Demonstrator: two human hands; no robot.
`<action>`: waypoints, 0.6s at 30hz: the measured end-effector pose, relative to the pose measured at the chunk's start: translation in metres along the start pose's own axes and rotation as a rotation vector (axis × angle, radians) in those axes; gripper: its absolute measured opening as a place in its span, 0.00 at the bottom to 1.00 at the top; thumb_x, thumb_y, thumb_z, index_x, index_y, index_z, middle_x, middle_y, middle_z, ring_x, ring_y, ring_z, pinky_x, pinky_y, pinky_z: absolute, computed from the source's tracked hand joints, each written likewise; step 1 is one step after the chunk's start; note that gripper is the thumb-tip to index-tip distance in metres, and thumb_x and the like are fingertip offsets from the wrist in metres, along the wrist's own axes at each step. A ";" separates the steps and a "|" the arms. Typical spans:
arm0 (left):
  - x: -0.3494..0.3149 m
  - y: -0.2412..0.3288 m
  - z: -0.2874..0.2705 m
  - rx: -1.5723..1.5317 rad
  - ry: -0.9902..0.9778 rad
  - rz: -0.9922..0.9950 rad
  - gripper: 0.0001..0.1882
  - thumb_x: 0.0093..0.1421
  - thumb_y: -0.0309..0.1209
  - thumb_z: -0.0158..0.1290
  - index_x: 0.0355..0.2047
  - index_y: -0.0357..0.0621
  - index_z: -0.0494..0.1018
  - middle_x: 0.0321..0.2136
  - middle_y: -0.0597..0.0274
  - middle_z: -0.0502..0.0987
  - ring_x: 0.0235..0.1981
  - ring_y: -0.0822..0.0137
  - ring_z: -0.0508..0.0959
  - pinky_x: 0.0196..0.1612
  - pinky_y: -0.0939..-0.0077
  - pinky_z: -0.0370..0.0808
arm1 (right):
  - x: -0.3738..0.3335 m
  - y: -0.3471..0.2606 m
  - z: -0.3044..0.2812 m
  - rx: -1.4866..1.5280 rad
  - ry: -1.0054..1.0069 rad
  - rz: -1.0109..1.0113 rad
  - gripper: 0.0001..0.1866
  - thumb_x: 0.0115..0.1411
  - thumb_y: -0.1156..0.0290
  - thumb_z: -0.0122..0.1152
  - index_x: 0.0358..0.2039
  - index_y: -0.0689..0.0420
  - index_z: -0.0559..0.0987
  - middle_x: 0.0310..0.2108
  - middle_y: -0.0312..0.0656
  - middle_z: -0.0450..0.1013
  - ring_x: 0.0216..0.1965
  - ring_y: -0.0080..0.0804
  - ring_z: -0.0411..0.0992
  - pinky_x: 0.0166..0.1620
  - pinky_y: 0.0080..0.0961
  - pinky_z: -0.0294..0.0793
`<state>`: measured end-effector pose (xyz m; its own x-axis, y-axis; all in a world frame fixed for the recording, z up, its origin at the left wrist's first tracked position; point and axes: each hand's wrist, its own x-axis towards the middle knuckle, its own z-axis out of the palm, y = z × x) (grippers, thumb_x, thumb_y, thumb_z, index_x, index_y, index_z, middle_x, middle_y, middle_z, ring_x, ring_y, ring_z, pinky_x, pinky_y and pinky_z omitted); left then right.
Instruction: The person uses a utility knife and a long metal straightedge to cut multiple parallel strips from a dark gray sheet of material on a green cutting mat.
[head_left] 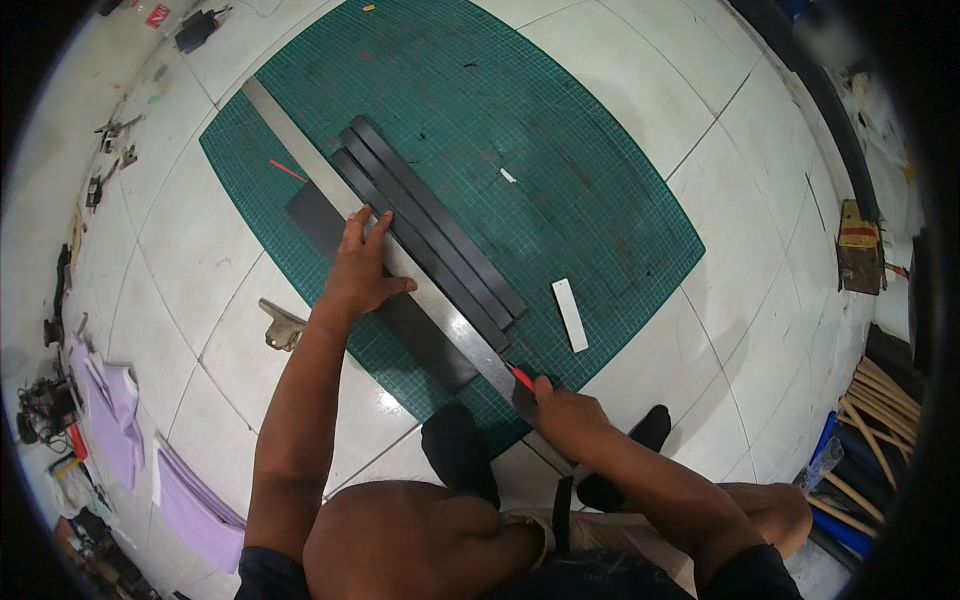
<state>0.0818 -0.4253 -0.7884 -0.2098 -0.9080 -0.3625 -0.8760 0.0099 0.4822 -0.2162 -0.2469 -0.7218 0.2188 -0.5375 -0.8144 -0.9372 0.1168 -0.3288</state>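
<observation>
My left hand presses down on a long metal ruler with its fingers spread. The ruler lies slantwise over a dark grey sheet on the green cutting mat. Closed in my right hand is a red cutter knife, its tip beside the ruler's near end. The blade itself is too small to make out. Dark grey strips lie side by side along the ruler's right edge.
A white rectangular piece and a small white scrap rest on the mat. A metal clip lies on the tiled floor left of it. Folded lilac cloth is at lower left; wooden sticks are at right.
</observation>
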 end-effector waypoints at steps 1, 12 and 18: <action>0.002 0.001 -0.001 0.014 -0.006 -0.006 0.59 0.40 0.41 0.76 0.71 0.50 0.56 0.73 0.47 0.47 0.74 0.45 0.49 0.73 0.56 0.58 | -0.005 0.002 0.000 -0.010 0.000 0.002 0.12 0.65 0.69 0.46 0.46 0.62 0.65 0.37 0.61 0.79 0.40 0.60 0.79 0.44 0.53 0.77; 0.065 -0.039 -0.040 -0.128 0.548 0.070 0.38 0.56 0.37 0.63 0.63 0.34 0.64 0.51 0.40 0.73 0.55 0.44 0.73 0.58 0.54 0.71 | -0.022 0.032 -0.025 0.111 0.146 -0.041 0.17 0.66 0.66 0.54 0.48 0.60 0.64 0.36 0.59 0.76 0.38 0.59 0.78 0.43 0.51 0.76; 0.134 -0.063 -0.071 0.230 0.328 -0.139 0.22 0.57 0.40 0.61 0.49 0.41 0.79 0.48 0.44 0.76 0.50 0.46 0.77 0.53 0.55 0.74 | -0.009 0.048 0.014 0.271 0.288 -0.023 0.17 0.66 0.65 0.57 0.48 0.59 0.64 0.35 0.60 0.76 0.36 0.61 0.78 0.39 0.52 0.75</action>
<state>0.1394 -0.5768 -0.8107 0.0343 -0.9921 -0.1205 -0.9681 -0.0630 0.2427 -0.2592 -0.2250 -0.7367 0.1177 -0.7504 -0.6504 -0.8185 0.2976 -0.4915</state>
